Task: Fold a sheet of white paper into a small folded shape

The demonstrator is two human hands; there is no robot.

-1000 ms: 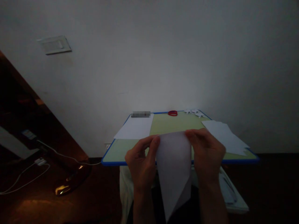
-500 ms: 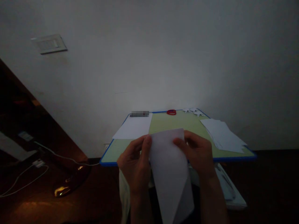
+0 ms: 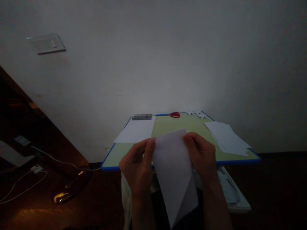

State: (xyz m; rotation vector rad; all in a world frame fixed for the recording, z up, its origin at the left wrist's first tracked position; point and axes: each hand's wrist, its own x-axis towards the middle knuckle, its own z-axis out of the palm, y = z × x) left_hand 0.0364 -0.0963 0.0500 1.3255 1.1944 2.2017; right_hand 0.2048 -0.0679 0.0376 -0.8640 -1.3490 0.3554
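Between my hands is a folded sheet of white paper (image 3: 171, 166), held up in front of the table's near edge. Its lower end tapers to a point, and a slanted fold shows at the lower right. My left hand (image 3: 140, 169) pinches the upper left corner between thumb and fingers. At the upper right edge, my right hand (image 3: 201, 153) grips the paper, thumb on the near side. The fingers behind the sheet are partly hidden.
The light green table (image 3: 165, 124) has a blue rim. On it lie a white sheet (image 3: 136, 131), a blurred-out dark object (image 3: 142, 117), red-handled scissors (image 3: 175, 115), small white paper pieces (image 3: 198, 113) and a paper stack (image 3: 226, 137). A white cable (image 3: 59, 160) runs at the left.
My right thumb has slid outward to the paper's upper right edge. My left hand keeps its pinch. The whole view has shifted slightly.
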